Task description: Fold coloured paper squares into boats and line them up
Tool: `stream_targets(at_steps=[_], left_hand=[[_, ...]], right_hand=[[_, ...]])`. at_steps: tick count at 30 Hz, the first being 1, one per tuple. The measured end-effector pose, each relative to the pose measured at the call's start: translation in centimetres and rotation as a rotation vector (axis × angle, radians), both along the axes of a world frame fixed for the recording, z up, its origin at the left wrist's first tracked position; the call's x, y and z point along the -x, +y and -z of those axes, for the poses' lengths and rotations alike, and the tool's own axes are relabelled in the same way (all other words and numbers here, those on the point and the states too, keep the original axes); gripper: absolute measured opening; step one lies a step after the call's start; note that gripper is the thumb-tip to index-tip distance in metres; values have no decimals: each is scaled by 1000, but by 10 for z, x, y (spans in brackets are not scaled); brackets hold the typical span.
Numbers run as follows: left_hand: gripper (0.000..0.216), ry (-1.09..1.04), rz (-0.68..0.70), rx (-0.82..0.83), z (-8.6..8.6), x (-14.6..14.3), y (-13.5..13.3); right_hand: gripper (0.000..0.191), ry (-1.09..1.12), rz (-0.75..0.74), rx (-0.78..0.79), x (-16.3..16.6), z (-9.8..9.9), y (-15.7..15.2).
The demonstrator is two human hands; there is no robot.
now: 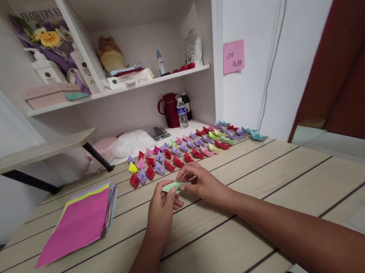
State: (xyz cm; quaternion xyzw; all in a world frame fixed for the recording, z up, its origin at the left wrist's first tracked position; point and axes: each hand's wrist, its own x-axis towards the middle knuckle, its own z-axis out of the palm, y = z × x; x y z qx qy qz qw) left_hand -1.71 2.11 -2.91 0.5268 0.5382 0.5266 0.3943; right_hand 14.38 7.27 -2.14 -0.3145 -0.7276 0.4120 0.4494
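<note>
Between both hands, a small folded light green paper boat [171, 187] is held just above the wooden table [239, 239]. My left hand [161, 204] pinches its left side, thumb on top. My right hand [203, 184] grips the right end between thumb and fingers, the fingertips partly hiding the paper. Beyond the hands stand rows of folded paper boats in many colours, among them a red boat [169, 165], a purple boat [159, 168] and a yellow boat [132, 167].
Left of my hands lies a stack of coloured paper [77, 221], pink on top. A raised wooden shelf [37, 152] stands at the back left. Behind the boats are a red jug [170, 111], a water bottle [182, 114] and a white plastic bag [133, 143].
</note>
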Motion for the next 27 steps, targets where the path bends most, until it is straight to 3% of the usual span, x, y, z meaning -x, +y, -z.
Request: stream_targets(at_steps=[11,15,27], left_hand=[[35,79,24,-7,3,-1,-1],[42,88,22,-23,1,-2,-3],[41,95,32,-15,3,-2,-2]], right_hand=[[12,-76,-8,-121,3,4,0],[10,-73,15,-134,1,3,2],[25,-52,74,-190,0,1,2]])
